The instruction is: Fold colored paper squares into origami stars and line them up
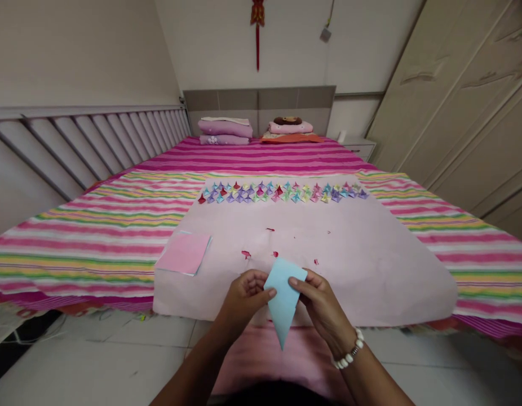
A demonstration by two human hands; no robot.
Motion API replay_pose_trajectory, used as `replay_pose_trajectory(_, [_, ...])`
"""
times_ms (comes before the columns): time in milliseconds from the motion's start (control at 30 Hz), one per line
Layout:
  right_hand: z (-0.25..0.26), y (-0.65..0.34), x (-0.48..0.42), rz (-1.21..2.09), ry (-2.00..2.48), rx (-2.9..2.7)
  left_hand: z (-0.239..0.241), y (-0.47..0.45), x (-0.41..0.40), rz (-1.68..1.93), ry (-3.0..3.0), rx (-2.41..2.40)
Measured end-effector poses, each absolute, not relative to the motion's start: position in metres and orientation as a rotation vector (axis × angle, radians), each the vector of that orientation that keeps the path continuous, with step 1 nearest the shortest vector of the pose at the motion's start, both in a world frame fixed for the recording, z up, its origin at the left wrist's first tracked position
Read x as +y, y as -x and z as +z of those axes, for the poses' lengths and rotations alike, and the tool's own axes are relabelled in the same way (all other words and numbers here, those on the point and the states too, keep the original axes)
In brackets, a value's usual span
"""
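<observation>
A light blue sheet of origami paper (283,301), folded to a kite shape with its long point downward, is held up between my two hands. My left hand (250,293) pinches its left edge, thumb in front and fingers behind. Along the upper right edge, my right hand (318,296) grips it the same way; white beads circle that wrist. Beneath lies a big pale pink sheet (349,254) on the bed. To the left on it rests a stack of square paper (185,252), pink on top. Rows of small folded paper pieces (278,192) in many colours stand along its far edge.
Red marks or scraps (246,254) dot the pale sheet. The striped bed cover (96,225) extends to both sides. Folded bedding (226,131) sits by the headboard (295,98). A slatted rail (129,135) runs on the left, and a wardrobe (468,96) stands on the right.
</observation>
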State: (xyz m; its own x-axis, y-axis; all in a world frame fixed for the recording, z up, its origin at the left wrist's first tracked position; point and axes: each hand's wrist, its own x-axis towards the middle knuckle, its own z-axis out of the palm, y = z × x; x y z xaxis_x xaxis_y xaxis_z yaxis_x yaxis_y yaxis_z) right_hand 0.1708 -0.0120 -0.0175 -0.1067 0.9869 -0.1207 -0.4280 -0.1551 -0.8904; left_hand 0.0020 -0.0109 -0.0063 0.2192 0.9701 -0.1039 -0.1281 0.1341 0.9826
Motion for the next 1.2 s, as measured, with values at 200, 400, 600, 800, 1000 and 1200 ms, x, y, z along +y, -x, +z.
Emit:
replay_pose_trajectory(200, [-0.015,-0.170,-0.010,1.461,0.903,-0.841,-0.008,-0.003,-0.014,1.196,-1.285,1.063])
replay_pose_trajectory(400, [-0.020,-0.178,-0.009,1.335,0.949,-0.981,-0.015,-0.001,-0.013,1.156,-1.402,1.202])
replay_pose_trajectory(600, [-0.018,-0.187,-0.005,1.212,1.014,-1.254,-0.019,0.002,-0.008,1.162,-1.445,1.199])
replay_pose_trajectory(800, [-0.008,-0.190,0.001,1.146,1.025,-1.355,-0.021,0.003,-0.004,1.145,-1.390,1.090])
replay_pose_trajectory(1000, [-0.015,-0.171,-0.005,1.557,0.951,-0.989,-0.020,-0.003,-0.007,0.995,-1.141,1.070])
replay_pose_trajectory(1200, [-0.018,-0.163,-0.005,1.523,1.001,-0.922,-0.022,-0.005,-0.009,1.009,-1.200,1.140])
